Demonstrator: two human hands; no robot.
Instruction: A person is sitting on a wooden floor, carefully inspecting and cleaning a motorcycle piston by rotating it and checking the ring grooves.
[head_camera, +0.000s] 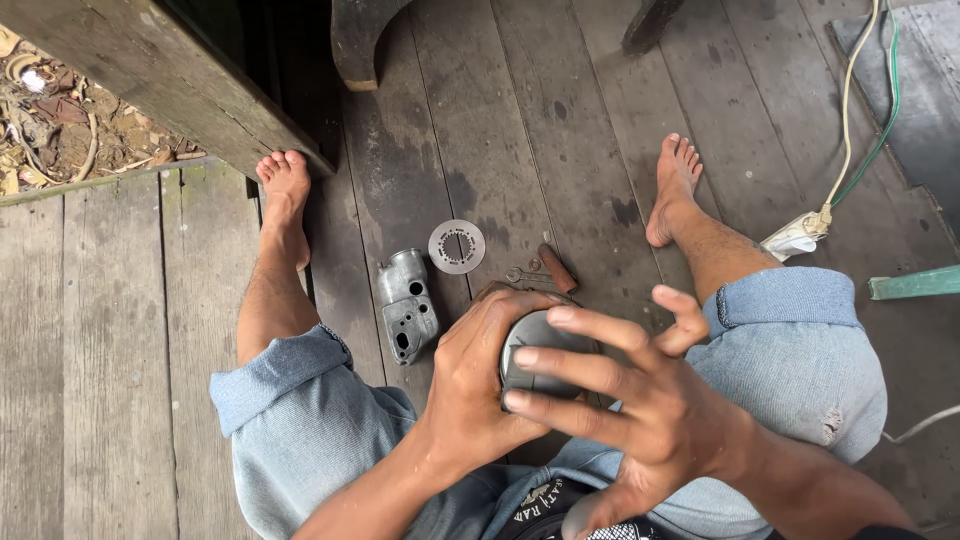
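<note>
Left hand (480, 375) wrapped around a round grey metal cover (535, 345) held between the knees, right hand (640, 400) laid across it with fingers spread, possibly only brushing it, grey cast metal housing (407, 303), flat perforated metal disc (457, 246) and small wrench (525, 275) on the wooden plank floor (120, 330) just beyond.

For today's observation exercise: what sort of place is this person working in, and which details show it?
Probably a wooden porch or raised house floor used as an informal repair spot. Weathered floor planks run to an edge with littered ground beyond, and a metal engine part, toothed disc and wrench lie loose.
</note>
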